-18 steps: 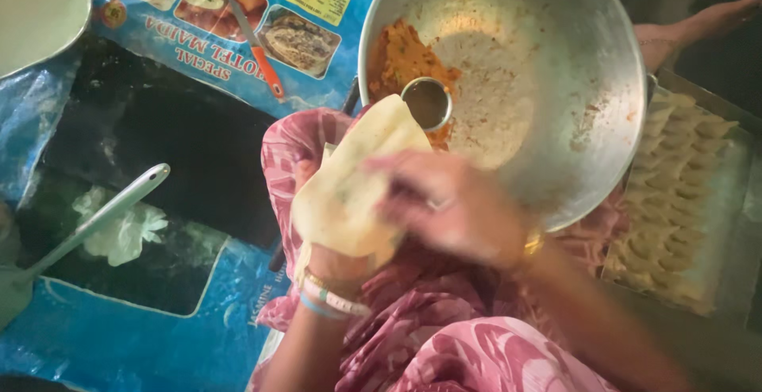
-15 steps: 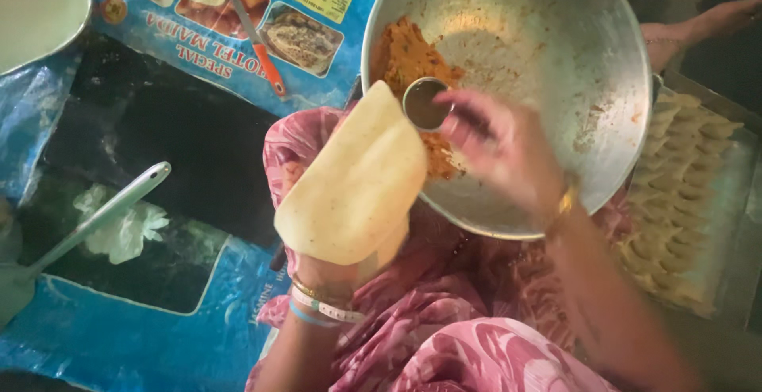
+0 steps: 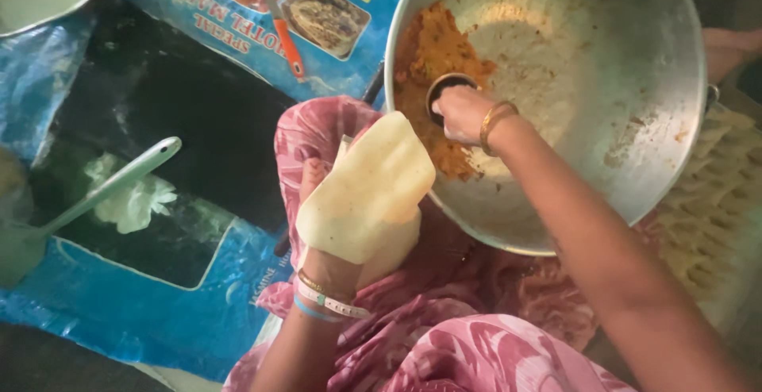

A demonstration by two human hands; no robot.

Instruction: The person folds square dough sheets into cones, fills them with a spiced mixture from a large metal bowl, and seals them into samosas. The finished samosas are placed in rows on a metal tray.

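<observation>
Steel bowl (image 3: 635,122), right hand (image 3: 460,114) now at filling (image 3: 432,51)

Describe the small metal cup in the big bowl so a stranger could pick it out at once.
Find the large steel bowl at upper right. On its left side lies orange filling; the right hand grips the small metal cup at the filling's edge. It is the only dark, round-rimmed thing inside the bowl.
</observation>
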